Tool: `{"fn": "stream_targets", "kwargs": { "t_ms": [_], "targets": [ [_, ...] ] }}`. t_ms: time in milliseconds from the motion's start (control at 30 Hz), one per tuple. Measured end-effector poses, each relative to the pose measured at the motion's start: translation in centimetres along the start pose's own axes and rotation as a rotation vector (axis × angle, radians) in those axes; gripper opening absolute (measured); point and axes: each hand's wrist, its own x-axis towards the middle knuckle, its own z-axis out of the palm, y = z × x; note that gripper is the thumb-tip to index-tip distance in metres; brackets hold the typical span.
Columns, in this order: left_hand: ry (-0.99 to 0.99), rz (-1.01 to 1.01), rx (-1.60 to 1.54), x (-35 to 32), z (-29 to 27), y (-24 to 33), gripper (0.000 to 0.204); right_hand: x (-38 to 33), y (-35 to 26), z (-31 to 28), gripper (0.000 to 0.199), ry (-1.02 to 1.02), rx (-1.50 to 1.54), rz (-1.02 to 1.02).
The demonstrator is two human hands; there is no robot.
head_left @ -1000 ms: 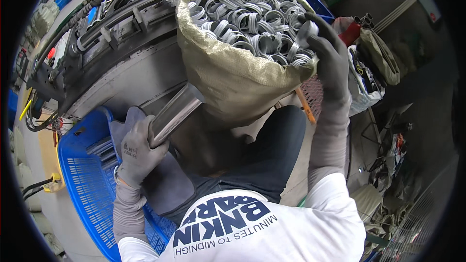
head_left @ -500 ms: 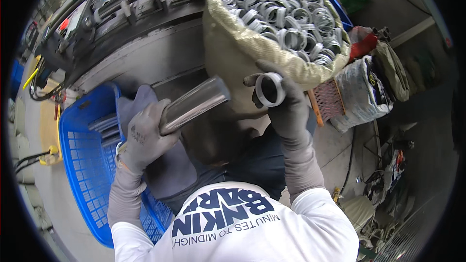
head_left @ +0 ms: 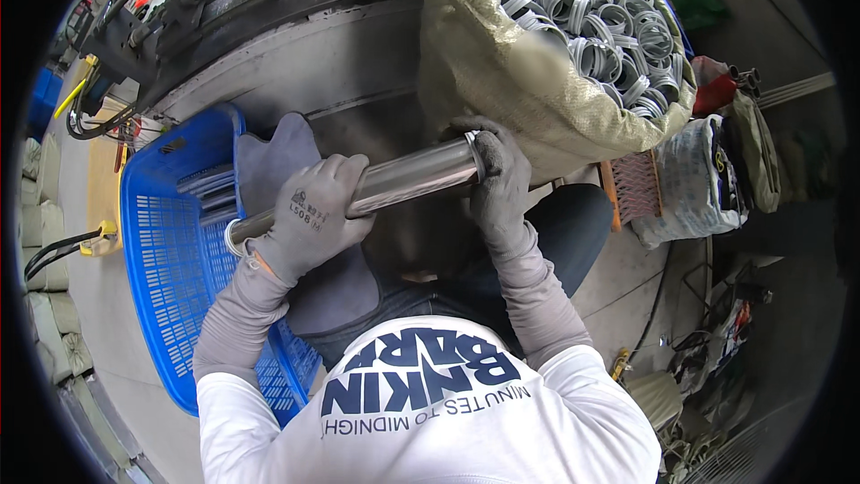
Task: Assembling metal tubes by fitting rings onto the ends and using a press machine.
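A shiny metal tube (head_left: 417,179) lies slantwise in front of my body, its right end higher. Wrapped round its middle is my gloved left hand (head_left: 313,211), closed. At the right end, a grey ring (head_left: 476,158) sits against the tube's mouth, and my gloved right hand (head_left: 503,181) closes on it; the fingers partly hide how far it is fitted. Another pale ring (head_left: 233,237) shows round the tube's left end, beside my left wrist. Several more grey rings (head_left: 596,58) fill a large woven sack (head_left: 470,81) beyond my right hand.
A blue plastic basket (head_left: 148,278) with several metal tubes (head_left: 210,188) stands at my left. Dark machinery (head_left: 296,9) runs along the far left. Right of the sack are a woven-seat stool (head_left: 636,184) and a white bag (head_left: 690,184). Assorted clutter (head_left: 717,341) lies at the far right.
My right hand has brought the ring left to the tube's right end. The tube has shifted right and turned flatter, with my left hand still round it. The view has shifted too.
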Motion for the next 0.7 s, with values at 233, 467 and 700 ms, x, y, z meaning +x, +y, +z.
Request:
{"fn": "stream_targets", "kwargs": {
  "t_ms": [233, 467, 700],
  "targets": [
    [-0.05, 0.026, 0.029, 1.0, 1.2, -1.2, 0.06, -0.7, 3.7, 1.1, 0.034, 0.159, -0.301, -0.104],
    [-0.07, 0.036, -0.019, 1.9, -0.7, 1.3, 0.077, 0.2, 3.3, -1.6, 0.021, 0.026, -0.526, -0.046],
    [-0.074, -0.023, -0.099, 1.3, -5.6, -0.4, 0.068, 2.7, -8.1, -10.0, 0.046, 0.056, -0.473, -0.341]
  ]
}}
